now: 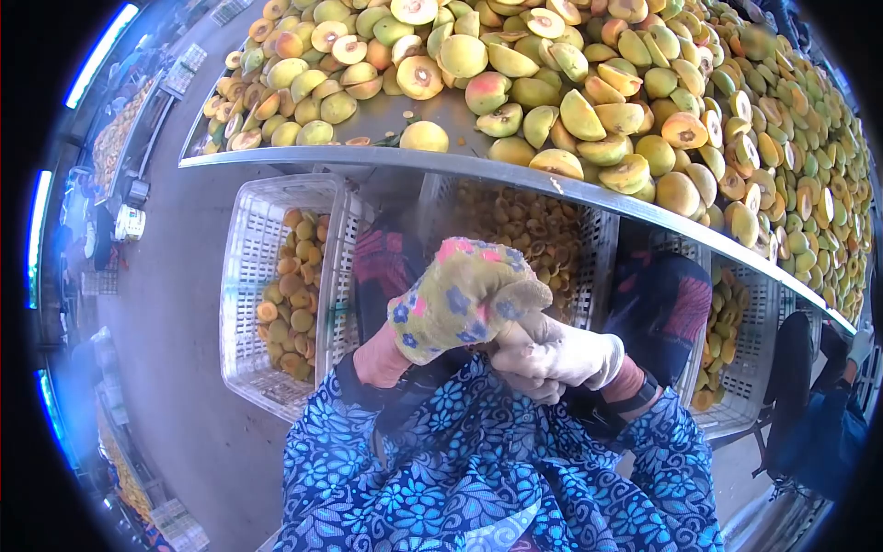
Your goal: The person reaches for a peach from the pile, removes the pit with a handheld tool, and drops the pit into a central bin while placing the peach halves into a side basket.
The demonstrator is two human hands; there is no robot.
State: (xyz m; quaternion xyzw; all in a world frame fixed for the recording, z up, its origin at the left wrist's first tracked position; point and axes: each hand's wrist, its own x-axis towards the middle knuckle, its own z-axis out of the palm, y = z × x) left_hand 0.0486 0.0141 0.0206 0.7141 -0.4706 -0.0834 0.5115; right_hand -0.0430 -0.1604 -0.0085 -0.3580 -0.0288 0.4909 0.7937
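In front of my lap, my two gloved hands meet above the blue flowered clothing (414,497). My left hand (469,299) wears a pale glove printed with pink and blue flowers, its fingers curled inward. Against it presses my right hand (570,354), in a plain whitish glove, also closed. Whatever lies between the hands, if anything, is hidden by the fingers. Just beyond them is the metal-edged table, its rim (441,164) curving across the view. Halved peaches (581,116) are heaped on it, some cut side up. One rounded yellow piece (424,137) sits near the rim.
White plastic crates stand below the table: a left one (241,276), a middle one (602,267) and a right one (750,386), all with fruit inside. At far right a person in dark clothing (819,432) sits close by. More fruit tables (124,138) line the left.
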